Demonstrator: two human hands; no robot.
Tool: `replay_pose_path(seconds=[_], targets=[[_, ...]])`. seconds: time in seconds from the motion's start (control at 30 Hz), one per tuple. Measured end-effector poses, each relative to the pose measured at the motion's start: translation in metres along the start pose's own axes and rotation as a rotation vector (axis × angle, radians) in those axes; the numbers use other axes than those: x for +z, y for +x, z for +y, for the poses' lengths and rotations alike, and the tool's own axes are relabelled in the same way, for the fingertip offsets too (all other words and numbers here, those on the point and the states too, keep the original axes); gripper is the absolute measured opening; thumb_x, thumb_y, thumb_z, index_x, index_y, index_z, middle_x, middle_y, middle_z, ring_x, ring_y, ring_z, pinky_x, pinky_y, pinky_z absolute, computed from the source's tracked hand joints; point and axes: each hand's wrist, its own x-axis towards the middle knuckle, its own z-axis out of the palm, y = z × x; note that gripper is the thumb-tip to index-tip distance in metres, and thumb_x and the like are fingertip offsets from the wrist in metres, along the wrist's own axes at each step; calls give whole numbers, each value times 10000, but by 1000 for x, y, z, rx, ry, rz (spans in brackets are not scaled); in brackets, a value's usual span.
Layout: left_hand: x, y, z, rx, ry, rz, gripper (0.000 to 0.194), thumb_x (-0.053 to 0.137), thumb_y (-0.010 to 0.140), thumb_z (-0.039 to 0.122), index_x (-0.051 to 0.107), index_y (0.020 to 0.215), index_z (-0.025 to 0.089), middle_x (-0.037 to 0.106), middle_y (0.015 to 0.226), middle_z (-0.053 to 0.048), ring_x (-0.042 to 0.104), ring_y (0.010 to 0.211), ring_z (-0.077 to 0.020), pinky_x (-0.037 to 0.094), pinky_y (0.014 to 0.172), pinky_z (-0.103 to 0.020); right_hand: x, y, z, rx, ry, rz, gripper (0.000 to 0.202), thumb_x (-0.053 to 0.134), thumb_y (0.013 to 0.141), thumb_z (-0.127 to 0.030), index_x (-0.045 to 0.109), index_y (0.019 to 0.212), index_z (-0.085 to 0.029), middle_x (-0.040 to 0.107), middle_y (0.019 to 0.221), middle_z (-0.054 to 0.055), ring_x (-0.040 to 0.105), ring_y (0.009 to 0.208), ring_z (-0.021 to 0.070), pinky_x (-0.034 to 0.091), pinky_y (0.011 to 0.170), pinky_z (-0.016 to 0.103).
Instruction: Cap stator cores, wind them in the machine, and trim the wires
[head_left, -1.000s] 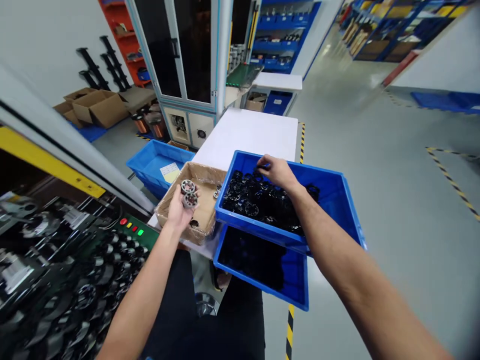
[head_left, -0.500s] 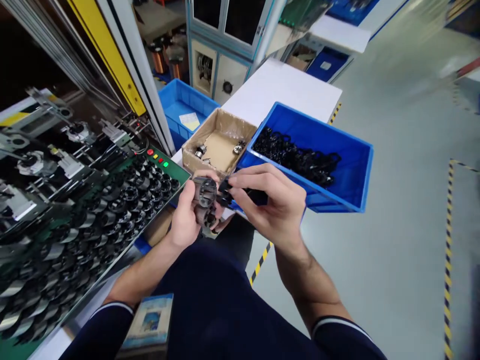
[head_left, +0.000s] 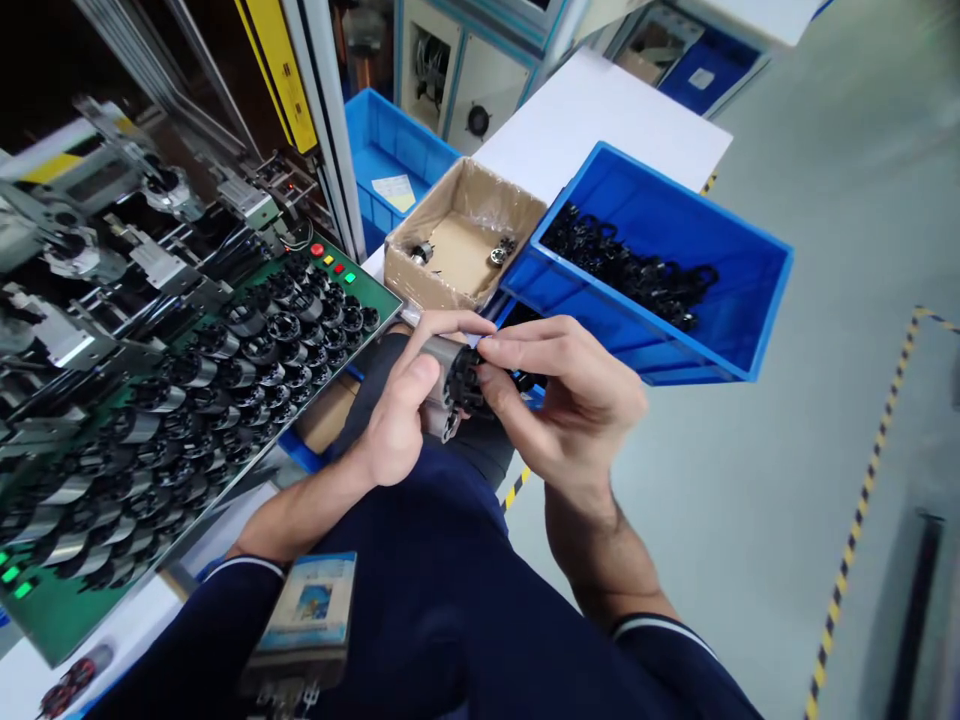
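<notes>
My left hand [head_left: 397, 420] is closed around two steel stator cores, an upper core [head_left: 444, 355] and a lower core [head_left: 441, 422], just above my lap. Pinched between the thumb and fingers of my right hand [head_left: 566, 400] is a black plastic end piece [head_left: 469, 382]. It sits against the right-hand end of the upper core; how far it is seated I cannot tell. The fingertips of both hands nearly meet there, and my left fingers partly hide the cores.
A blue bin [head_left: 750, 300] of black plastic parts stands ahead right, beside a cardboard box [head_left: 427, 285] with a few metal parts. At left, rows of stator cores [head_left: 240, 375] fill a green machine table [head_left: 60, 620]. A yellow-cased post [head_left: 281, 80] rises behind.
My left hand has turned the cores so their ends face right. My right hand has brought the black end piece against the upper one. The view has shifted.
</notes>
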Motion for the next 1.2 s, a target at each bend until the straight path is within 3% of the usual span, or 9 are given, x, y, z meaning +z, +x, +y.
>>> replay_pose_path(seconds=[0.23,0.4,0.53,0.63,0.87,0.93,1.0,1.1,1.2], targets=[[0,-7,-3,125,208,-31,510,453,1260,645,743,1536,330,705,1448,-79,691,1306,-270,626,1145,-381,6,-16,-3,-6,-54,101,315,887,975,-115,885,1181,-354,866,1018,24,832,832,237,717,704,394],[-2,-11,-6,-44,91,-87,481,429,1275,632,704,1562,361,682,1366,-59,709,928,-175,645,743,-270,8,-27,10,16,-78,77,296,868,1006,-98,857,1184,-334,855,1026,24,822,863,216,698,715,365],[-2,-11,-14,-121,36,-44,506,453,1252,683,702,1524,337,692,1310,-64,688,860,-165,590,625,-233,3,-30,18,30,-120,29,319,876,1004,-93,863,1191,-351,840,1028,17,810,841,203,687,688,356],[-4,-7,-19,-120,68,-34,534,487,1222,715,715,1486,310,714,1279,-75,716,913,-200,622,674,-271,-1,-31,20,62,-107,23,368,886,977,-80,887,1198,-375,833,1020,7,806,825,195,698,703,354],[-8,6,-27,-59,185,-113,514,549,1212,650,718,1529,282,759,1389,-104,769,1218,-295,682,1045,-443,6,-41,31,92,-99,80,365,887,1004,-107,876,1242,-384,826,1035,12,800,822,202,694,671,358],[-4,9,-31,-48,142,-100,522,682,1162,640,706,1532,273,760,1379,-100,776,1127,-260,685,992,-416,9,-43,37,117,-70,104,366,886,1006,-106,880,1252,-376,836,1067,20,819,877,208,722,716,359],[0,13,-35,-117,36,-24,506,785,1105,640,694,1478,310,765,1188,-49,748,908,-198,666,802,-349,7,-44,43,187,7,62,404,870,1014,-113,885,1315,-382,863,1194,41,858,1020,243,769,813,397],[1,20,-36,-270,-150,103,383,724,1112,665,630,1309,350,625,889,28,555,599,-138,482,504,-265,-5,-45,46,353,132,-8,573,817,1041,-133,820,1511,-462,859,1428,56,864,1305,335,818,949,501],[-4,31,-36,-369,-182,245,424,712,1068,711,592,1212,331,572,865,17,535,579,-142,404,449,-250,-14,-49,40,426,223,-46,690,760,1093,-154,686,1663,-537,845,1521,19,832,1454,329,834,991,494]])
